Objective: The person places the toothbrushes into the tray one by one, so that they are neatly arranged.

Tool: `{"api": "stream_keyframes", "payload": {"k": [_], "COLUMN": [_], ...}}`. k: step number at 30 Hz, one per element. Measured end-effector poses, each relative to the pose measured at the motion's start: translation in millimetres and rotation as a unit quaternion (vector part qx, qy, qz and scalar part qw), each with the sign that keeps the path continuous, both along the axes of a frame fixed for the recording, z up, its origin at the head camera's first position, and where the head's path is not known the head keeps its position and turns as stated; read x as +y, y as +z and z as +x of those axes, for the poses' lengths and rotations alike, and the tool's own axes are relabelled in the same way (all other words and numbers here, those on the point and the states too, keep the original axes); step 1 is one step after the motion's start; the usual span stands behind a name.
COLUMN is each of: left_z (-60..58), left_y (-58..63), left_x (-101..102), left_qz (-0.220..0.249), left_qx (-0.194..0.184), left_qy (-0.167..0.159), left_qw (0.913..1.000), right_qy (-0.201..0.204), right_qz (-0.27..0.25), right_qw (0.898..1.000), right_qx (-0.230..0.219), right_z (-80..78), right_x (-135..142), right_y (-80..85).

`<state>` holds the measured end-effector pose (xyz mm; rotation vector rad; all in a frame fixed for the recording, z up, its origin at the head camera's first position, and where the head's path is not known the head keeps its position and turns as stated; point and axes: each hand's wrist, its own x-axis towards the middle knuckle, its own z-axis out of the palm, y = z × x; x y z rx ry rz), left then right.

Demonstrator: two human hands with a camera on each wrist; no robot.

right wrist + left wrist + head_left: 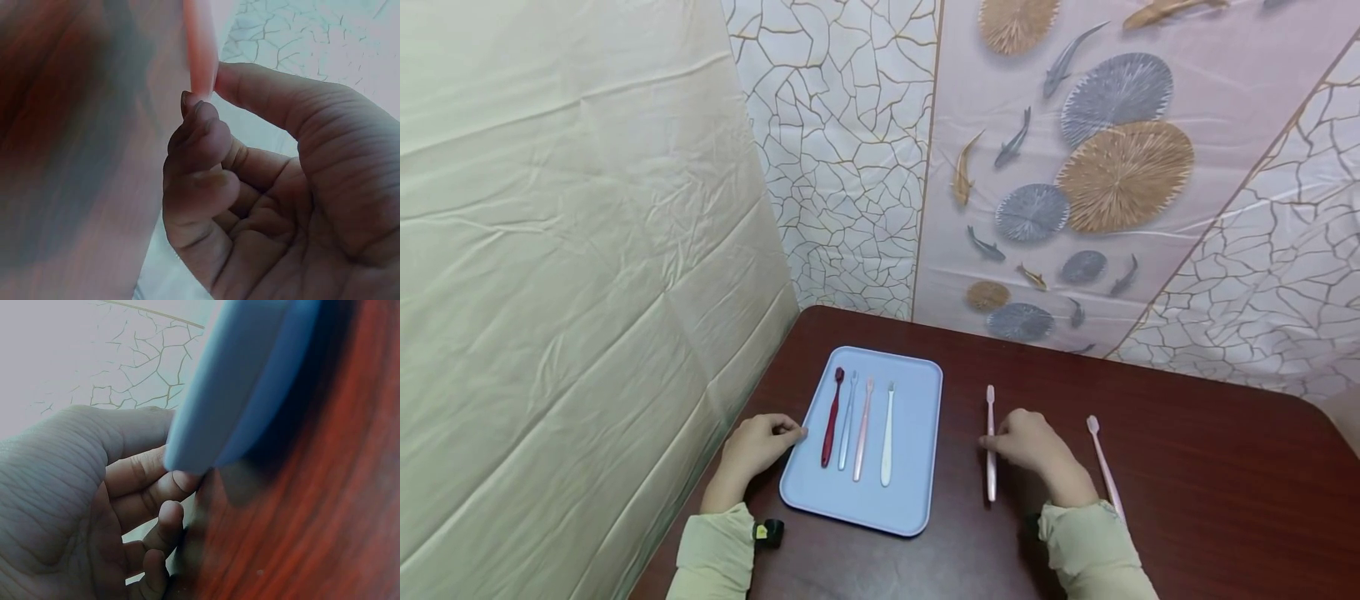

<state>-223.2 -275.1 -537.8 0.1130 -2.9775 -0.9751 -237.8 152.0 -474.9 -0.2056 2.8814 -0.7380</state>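
At the left edge of a light blue tray (912, 500), my left hand (756, 450) grips the rim, thumb on one side and fingertips under it in the left wrist view. On the tray, side by side, lie a dark red toothbrush (831, 429), a light blue toothbrush (846, 425), a pink toothbrush (862, 433) and a white toothbrush (887, 442). To the right of the tray, my right hand (1028, 442) pinches another pink toothbrush (992, 475) between thumb and fingers; its handle (201, 44) shows in the right wrist view.
A further pink toothbrush (1103, 467) lies on the dark red-brown table (1217, 492), right of my right hand, its lower end partly behind the sleeve. Patterned cloth (865, 167) hangs at the table's back edge, and a pale cloth (587, 250) hangs along the left side.
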Motion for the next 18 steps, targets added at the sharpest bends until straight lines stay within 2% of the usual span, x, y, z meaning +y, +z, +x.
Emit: {"api": "stream_keyframes", "payload": {"k": [7,18], "left_z": [0.9,0.1], "left_y": [-0.5,0.1], "left_x": [0,0], "left_qz": [-0.001,-0.003], "left_qx": [-0.006,-0.008], "left_qy": [0.005,0.002], "left_qw": [1.0000,1.0000], "right_qy": [0.013,0.021], "right_qz": [-0.012,-0.020], "right_qw": [1.000,0.999], "right_qx": [-0.007,-0.020], "right_z": [-9.6,-21.0], "right_x": [-21,-55], "right_y": [10.0,8.3]}}
